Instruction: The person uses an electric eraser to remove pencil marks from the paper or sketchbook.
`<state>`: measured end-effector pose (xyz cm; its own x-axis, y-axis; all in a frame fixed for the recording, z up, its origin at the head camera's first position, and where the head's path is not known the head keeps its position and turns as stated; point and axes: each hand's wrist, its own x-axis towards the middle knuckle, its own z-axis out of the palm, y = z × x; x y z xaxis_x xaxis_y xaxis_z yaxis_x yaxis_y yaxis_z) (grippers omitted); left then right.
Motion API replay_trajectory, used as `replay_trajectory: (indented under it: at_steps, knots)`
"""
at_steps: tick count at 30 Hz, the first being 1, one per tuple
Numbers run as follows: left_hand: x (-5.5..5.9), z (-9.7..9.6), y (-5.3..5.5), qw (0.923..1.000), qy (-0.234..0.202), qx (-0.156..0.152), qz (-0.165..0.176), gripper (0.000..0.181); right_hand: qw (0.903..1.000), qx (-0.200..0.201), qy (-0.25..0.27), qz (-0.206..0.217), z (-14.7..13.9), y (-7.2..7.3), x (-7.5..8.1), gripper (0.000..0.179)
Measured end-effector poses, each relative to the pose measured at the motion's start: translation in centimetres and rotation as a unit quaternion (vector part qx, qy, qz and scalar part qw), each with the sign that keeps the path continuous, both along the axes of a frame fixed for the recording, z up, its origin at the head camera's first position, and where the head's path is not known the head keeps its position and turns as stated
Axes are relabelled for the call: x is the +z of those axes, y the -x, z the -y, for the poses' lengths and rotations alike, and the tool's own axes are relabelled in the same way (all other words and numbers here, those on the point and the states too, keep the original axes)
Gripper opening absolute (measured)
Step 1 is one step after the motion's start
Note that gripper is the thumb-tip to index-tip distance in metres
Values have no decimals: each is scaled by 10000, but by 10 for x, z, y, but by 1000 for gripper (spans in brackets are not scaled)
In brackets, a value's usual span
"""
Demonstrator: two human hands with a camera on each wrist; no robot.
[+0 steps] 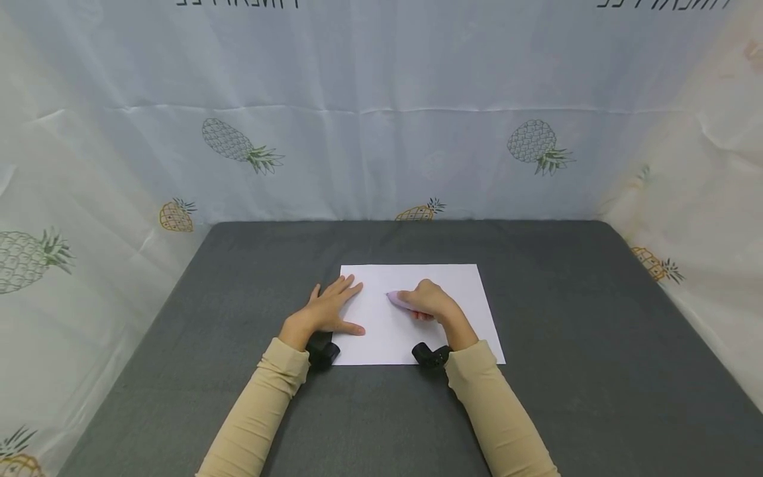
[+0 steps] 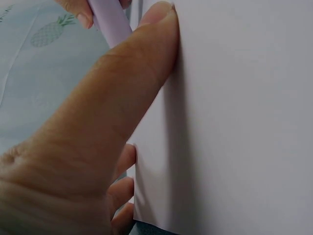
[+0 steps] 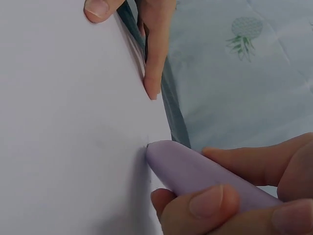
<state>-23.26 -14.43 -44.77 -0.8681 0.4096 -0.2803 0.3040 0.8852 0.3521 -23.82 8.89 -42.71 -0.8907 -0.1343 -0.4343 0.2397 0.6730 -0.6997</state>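
Observation:
A sheet of white paper lies flat on the dark grey table. My left hand rests on its left part with fingers and thumb spread, the thumb pointing right. In the left wrist view the thumb presses the sheet. My right hand grips a thick, smooth lilac tool with a tapered end, the thumb on one side and curled fingers on the other. The tool's small dark tip meets the paper right of the left hand; its exact kind I cannot tell.
The grey table stretches around the sheet on all sides. Behind it hangs a pale curtain with printed pineapples, with more cloth at the left and right. Black wrist devices sit under both wrists, over the sheet's near edge.

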Motion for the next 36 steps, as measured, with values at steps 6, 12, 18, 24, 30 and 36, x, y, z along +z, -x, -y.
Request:
replay_trajectory:
  at_steps: [6,12,18,24,30,36]
  knots:
    - [0,0,0,10000,-32,6,-15,99,9998,78,-164,-72,1,0,1,41]
    - [0,0,-1,10000,-54,29,15,99,9997,59,-203,-108,3,0,0,45]
    - [0,0,-2,10000,-18,39,41,99,9995,66,-289,-60,3,0,1,45]
    - [0,0,-1,10000,-35,32,-4,99,9988,126,-449,-115,6,0,0,47]
    - [0,0,1,10000,8,44,6,100,9987,91,-486,-141,7,0,0,48]
    - [1,0,1,10000,42,21,-18,100,9977,121,-668,-48,6,1,1,49]
